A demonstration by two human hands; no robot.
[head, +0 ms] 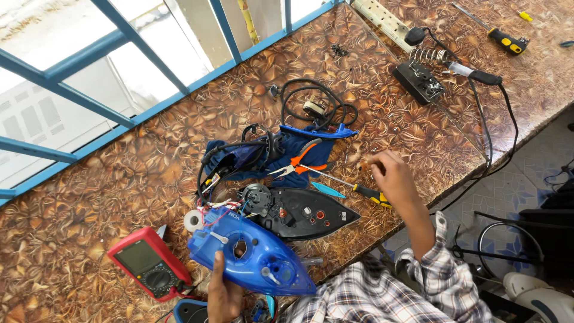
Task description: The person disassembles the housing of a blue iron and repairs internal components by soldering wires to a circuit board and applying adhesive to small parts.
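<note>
On the brown leaf-patterned laminate tabletop (pixel 119 197), the left hand (pixel 222 296) gripped the translucent blue plastic iron housing (pixel 251 257) from its lower near edge, fingers wrapped under it, thumb up on the shell. The housing's long axis ran from upper left to lower right, wide wired end toward the red digital multimeter (pixel 149 263), tapered end toward the plaid sleeve. Just beyond it and touching or nearly so lay the black pointed iron soleplate section (pixel 305 212), tip pointing right toward the table edge. The right hand (pixel 391 176) sat well right of the housing, fingers pinched together over the table near the tip of the soleplate; something small might have been between the fingertips, too small to tell. Directly under that hand lay the thin screwdriver with a yellow-and-black handle (pixel 353 186), shaft running up-left toward the orange-handled needle-nose pliers (pixel 302 161), handle end nearest the right hand. So the right hand was the nearer one to the screwdriver and pliers, the left to the housing and multimeter. Further back: the dark blue iron handle shell with its black cord (pixel 263 152), a black soldering station (pixel 418 81) with its iron in the coil stand, and a white power strip (pixel 382 18) by the blue window frame.
</note>
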